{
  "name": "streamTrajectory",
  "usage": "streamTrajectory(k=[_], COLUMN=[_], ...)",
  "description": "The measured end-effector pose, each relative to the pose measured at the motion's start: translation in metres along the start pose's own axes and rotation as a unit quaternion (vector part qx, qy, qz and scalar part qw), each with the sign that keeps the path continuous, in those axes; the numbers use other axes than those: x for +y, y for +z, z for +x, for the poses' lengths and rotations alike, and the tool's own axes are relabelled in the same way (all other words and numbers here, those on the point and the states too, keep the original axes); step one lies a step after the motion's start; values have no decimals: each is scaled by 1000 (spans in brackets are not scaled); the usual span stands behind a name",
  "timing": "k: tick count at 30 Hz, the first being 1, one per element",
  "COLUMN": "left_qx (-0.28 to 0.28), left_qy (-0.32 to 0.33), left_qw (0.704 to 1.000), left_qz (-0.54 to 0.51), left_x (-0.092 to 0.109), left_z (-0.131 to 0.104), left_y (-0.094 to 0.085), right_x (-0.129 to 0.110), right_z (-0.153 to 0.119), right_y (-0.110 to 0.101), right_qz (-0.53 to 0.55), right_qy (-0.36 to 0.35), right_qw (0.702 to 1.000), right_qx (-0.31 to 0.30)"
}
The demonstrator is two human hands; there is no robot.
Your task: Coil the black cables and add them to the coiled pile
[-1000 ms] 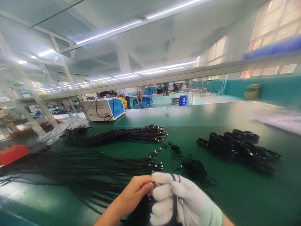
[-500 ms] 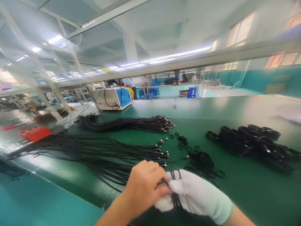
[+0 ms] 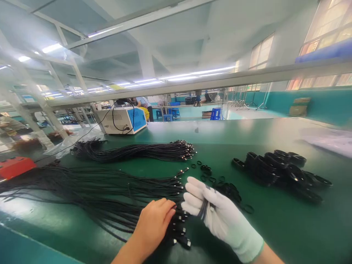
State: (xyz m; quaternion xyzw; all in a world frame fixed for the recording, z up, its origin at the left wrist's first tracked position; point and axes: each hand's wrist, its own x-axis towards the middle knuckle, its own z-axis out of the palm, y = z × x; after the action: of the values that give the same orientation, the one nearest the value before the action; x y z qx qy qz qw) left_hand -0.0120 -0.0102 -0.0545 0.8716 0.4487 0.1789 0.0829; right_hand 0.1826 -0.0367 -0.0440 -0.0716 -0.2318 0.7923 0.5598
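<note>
My gloved right hand (image 3: 217, 216) is closed around a looped black cable (image 3: 204, 209), whose strands cross the fingers and palm. A light connector tip shows by the thumb. Left of it, my bare left hand (image 3: 155, 225) is closed, thumb against fingers, on what looks like a black cable; most of the grip is hidden. Around that hand lies a spread of loose black cables (image 3: 104, 198) with metal plug ends toward the right. Behind the right hand is a pile of small black rings (image 3: 229, 192), partly covered by the glove.
A thick bundle of black cables (image 3: 137, 151) lies farther back. Coiled black cables (image 3: 280, 167) are heaped at the right. A red box (image 3: 16, 167) sits at the left edge, and a white-and-blue machine (image 3: 125, 121) stands at the rear. A metal beam (image 3: 165, 88) crosses above the green table (image 3: 220, 135).
My left hand has drawn apart from my right hand, moving left and slightly down. The right hand has turned and risen, showing its palm side with the looped cable. The whole view has shifted.
</note>
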Motion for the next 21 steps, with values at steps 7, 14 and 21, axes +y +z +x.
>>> streamTrajectory(k=[7,14,21], left_qx=[23,-78,-110], left_qy=[136,85,-19], left_qw=[986,981,921], left_qz=[97,-155,-373], left_x=[43,17,6], left_z=[-14,1,6], left_y=[-2,-46,-14], right_x=[13,37,51], right_z=[-4,-16,-14], right_y=[-10,-1,-3], right_qz=[-157,-92,18], right_qy=[33,241,235], right_qw=[981,961,969], right_qx=[109,-99,-71])
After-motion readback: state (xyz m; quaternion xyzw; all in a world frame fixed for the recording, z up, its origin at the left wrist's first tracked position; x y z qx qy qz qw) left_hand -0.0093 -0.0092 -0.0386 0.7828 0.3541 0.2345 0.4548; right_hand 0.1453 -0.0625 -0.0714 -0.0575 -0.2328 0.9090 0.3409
